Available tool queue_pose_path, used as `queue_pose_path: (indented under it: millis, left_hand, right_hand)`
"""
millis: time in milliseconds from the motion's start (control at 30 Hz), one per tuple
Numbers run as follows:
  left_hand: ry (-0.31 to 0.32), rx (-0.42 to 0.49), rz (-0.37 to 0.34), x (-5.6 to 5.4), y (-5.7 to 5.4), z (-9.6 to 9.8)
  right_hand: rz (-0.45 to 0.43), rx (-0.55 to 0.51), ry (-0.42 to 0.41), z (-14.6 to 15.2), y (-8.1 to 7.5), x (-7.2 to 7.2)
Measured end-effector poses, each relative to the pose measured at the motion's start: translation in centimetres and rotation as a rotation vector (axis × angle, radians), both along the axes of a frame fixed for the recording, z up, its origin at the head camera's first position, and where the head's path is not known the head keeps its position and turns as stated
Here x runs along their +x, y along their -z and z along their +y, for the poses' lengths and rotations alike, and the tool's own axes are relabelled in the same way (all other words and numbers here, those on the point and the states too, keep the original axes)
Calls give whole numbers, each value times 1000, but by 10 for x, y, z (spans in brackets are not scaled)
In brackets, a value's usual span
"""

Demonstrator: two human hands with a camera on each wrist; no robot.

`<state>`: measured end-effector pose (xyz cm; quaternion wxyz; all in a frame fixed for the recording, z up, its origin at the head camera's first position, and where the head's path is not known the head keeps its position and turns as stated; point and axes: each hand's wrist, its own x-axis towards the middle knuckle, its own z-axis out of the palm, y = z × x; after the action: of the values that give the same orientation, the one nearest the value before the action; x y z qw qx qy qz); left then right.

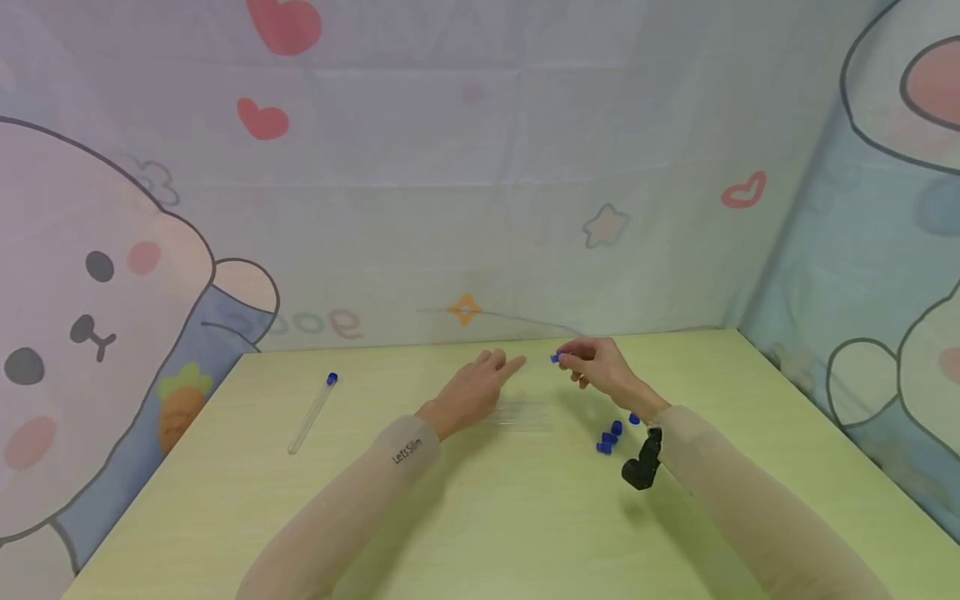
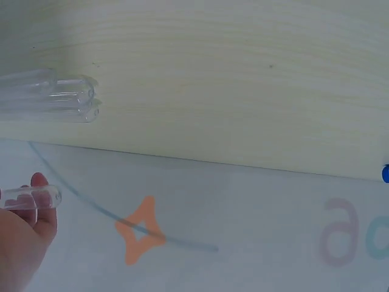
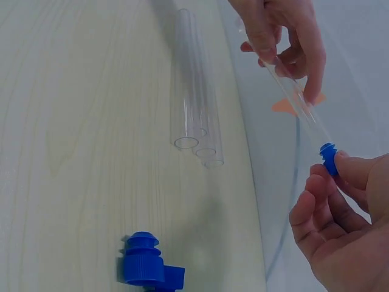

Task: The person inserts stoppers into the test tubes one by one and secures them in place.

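Note:
My left hand (image 1: pixel 471 390) grips a clear test tube (image 3: pixel 311 121), held above the table with its mouth toward my right hand (image 1: pixel 600 367). A ribbed blue stopper (image 3: pixel 329 159) is pinched between the thumb and fingers of that right hand. In the right wrist view the stopper's narrow end is right at the tube's mouth. Below the hands several clear test tubes (image 3: pixel 185 91) lie side by side on the table, their open ends showing no stoppers. Loose blue stoppers (image 1: pixel 609 437) lie on the table near my right wrist.
At the left of the table (image 1: pixel 480 533) lies a test tube (image 1: pixel 309 418) with a blue stopper (image 1: pixel 332 379) in its end. A printed cloth backdrop (image 1: pixel 420 208) rises along the table's back edge. A black device (image 1: pixel 643 462) is strapped to my right wrist.

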<state>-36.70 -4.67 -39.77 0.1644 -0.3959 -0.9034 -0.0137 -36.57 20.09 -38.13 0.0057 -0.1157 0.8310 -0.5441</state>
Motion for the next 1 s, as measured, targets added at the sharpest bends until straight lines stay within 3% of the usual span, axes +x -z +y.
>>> queue_pose_path:
  millis: [300, 567, 833, 1000]
  left_hand:
    - [1, 123, 3, -4, 5, 0]
    - [-12, 177, -1, -2, 4, -2]
    - [-17, 234, 17, 0, 7, -3]
    - [-34, 250, -28, 0, 7, -4]
  right_hand:
    - [-63, -61, -32, 0, 2, 1]
    - [-70, -104, -66, -4, 1, 4]
    - [-104, -220, -22, -17, 4, 4]
    - [-117, -267, -19, -20, 5, 5]
